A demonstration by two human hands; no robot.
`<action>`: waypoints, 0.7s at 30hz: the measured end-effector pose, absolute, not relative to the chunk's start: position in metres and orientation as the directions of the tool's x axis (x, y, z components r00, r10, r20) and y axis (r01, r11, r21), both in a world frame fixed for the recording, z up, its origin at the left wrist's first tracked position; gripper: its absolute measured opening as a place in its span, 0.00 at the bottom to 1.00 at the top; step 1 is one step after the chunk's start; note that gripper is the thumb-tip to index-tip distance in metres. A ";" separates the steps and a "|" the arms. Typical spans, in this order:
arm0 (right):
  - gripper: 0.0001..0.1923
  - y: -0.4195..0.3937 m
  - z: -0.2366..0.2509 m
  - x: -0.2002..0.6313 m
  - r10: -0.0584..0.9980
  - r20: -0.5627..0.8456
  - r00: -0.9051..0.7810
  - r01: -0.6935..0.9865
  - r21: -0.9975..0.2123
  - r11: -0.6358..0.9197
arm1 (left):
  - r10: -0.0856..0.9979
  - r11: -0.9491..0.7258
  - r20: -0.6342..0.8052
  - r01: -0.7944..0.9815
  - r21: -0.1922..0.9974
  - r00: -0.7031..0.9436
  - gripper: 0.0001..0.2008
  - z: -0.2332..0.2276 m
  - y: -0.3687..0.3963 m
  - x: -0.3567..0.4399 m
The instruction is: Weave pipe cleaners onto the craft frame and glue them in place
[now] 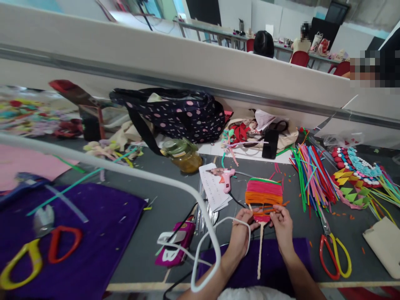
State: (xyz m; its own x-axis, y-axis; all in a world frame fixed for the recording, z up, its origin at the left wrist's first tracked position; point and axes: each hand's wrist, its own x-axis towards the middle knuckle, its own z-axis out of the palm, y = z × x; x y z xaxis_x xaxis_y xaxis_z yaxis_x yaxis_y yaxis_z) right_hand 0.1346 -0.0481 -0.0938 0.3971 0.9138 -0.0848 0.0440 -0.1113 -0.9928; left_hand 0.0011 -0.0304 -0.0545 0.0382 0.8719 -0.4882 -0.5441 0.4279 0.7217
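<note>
Hands working a striped pipe-cleaner panel on a pale stick at the near middle of the grey desk.

Both hands are pinching the lower edge of the flat woven panel of pink, orange and green pipe cleaners, which is lying on the desk just beyond them; the left hand is closing its fingers on the panel's near-left corner, and the right hand is gripping the near-right corner, with the pale stick running back between the wrists over a purple felt sheet. A pink glue gun is lying just left of the panel, a fan of loose coloured pipe cleaners is spreading to its right, and red-and-yellow-handled scissors are resting near the right hand.
</note>
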 end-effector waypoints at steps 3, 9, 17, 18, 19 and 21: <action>0.10 -0.047 -0.092 0.137 0.935 -0.082 0.346 0.085 -0.989 -0.118 | 0.869 0.417 -0.494 -0.571 0.707 0.022 0.11 -0.057 -0.031 0.001; 0.10 -0.045 -0.083 0.133 0.939 -0.075 0.334 0.040 -0.995 -0.094 | 0.837 0.425 -0.547 -0.615 0.664 -0.012 0.14 -0.057 -0.030 0.005; 0.14 -0.041 -0.071 0.130 0.935 -0.201 0.293 -0.081 -0.979 -0.185 | 0.815 0.526 -0.565 -0.575 0.627 0.128 0.21 -0.055 -0.023 0.012; 0.14 -0.040 -0.069 0.131 0.933 -0.204 0.297 -0.084 -0.979 -0.187 | 0.812 0.530 -0.571 -0.564 0.633 0.122 0.21 -0.054 -0.022 0.013; 0.14 -0.038 -0.068 0.132 0.931 -0.200 0.305 -0.083 -0.979 -0.184 | 0.812 0.530 -0.573 -0.559 0.638 0.117 0.21 -0.052 -0.022 0.014; 0.13 -0.036 -0.064 0.132 0.928 -0.175 0.330 -0.075 -0.985 -0.159 | 0.820 0.517 -0.562 -0.565 0.643 0.110 0.21 -0.049 -0.021 0.016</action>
State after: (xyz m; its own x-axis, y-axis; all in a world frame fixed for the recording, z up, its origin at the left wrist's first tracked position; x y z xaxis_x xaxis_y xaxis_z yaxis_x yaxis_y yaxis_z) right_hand 0.1323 -0.0360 -0.0635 0.3296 0.9279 -0.1745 -0.0748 -0.1586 -0.9845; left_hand 0.0160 -0.0210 -0.0489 0.1097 0.8195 -0.5625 -0.5647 0.5171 0.6433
